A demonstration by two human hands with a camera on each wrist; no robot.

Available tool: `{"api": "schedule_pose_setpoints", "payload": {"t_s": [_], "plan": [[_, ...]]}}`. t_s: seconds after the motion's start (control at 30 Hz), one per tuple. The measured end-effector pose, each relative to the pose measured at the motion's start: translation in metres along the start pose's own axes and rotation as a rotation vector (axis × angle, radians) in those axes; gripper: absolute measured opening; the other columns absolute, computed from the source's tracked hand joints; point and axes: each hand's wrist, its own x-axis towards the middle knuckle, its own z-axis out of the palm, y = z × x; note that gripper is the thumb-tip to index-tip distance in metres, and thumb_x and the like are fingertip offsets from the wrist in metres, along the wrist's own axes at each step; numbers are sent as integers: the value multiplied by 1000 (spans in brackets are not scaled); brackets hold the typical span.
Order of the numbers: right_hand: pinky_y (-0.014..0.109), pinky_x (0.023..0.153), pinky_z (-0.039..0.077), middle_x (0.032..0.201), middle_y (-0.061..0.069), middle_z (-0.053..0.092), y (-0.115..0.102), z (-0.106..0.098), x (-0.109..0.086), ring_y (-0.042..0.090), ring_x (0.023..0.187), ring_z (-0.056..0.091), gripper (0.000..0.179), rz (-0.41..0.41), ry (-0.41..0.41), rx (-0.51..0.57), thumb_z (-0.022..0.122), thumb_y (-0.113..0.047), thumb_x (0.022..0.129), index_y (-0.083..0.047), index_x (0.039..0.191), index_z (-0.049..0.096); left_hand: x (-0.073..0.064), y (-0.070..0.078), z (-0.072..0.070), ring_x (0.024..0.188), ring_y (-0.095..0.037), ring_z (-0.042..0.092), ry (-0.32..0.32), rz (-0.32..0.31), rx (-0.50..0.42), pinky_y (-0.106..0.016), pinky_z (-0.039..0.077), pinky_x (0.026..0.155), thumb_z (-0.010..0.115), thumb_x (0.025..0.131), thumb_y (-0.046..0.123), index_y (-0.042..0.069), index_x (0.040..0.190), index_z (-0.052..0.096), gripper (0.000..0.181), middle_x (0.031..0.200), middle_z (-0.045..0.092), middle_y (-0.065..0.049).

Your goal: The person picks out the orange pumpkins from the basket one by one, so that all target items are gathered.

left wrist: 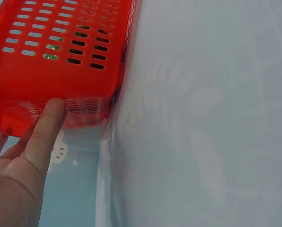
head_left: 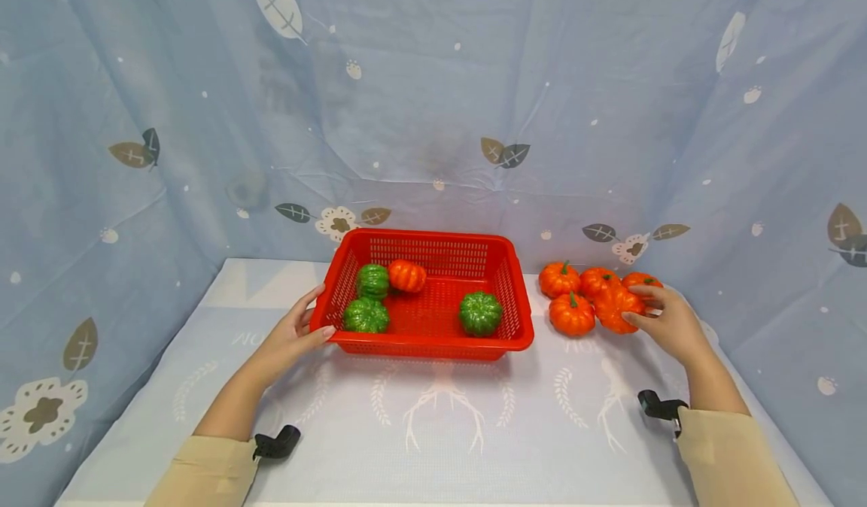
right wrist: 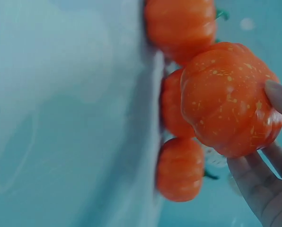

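Note:
A red plastic basket [head_left: 433, 341] stands on the table, its left front corner gripped by my left hand [head_left: 293, 338]. In the left wrist view one finger [left wrist: 45, 130] lies against the basket's wall [left wrist: 56, 78]. Inside are several small pumpkins: a green one [head_left: 480, 314] at right, two more green ones at left, and an orange one [head_left: 407, 275] at the back. My right hand [head_left: 670, 325] holds an orange pumpkin [right wrist: 231, 99] between thumb and fingers. It is raised in front of other orange pumpkins.
Right of the basket, several orange pumpkins, one of them nearest the front [head_left: 572, 314], sit in a cluster on the table [head_left: 440, 447]. A blue patterned cloth [head_left: 433, 101] hangs behind and along both sides. A black wrist device [head_left: 276, 443] sits at each sleeve.

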Motion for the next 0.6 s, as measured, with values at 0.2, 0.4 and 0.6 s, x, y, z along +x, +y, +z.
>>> {"api": "schedule_pose_setpoints", "payload": {"t_s": [0.2, 0.4, 0.6], "plan": [[41, 74, 58, 128, 34, 53, 15, 4, 4, 54, 109, 55, 51, 43, -14, -16, 76, -9, 87, 8, 131, 57, 0, 0, 0, 131, -51, 45, -2, 5, -4, -26, 54, 86, 67, 95, 11, 16, 162, 14, 85, 150, 35, -34], [57, 82, 55, 129, 36, 50, 24, 9, 7, 55, 110, 52, 50, 90, -37, -19, 75, -7, 87, 9, 131, 55, 0, 0, 0, 133, -50, 43, 3, -1, 2, -24, 53, 87, 67, 95, 12, 16, 161, 14, 85, 151, 34, -33], [58, 83, 54, 129, 35, 51, 26, 9, 5, 55, 112, 51, 47, 96, -52, -18, 75, -12, 89, 7, 128, 57, -1, 0, 0, 133, -49, 43, 8, -5, 8, -24, 52, 87, 67, 95, 13, 16, 161, 15, 85, 151, 35, -32]]}}
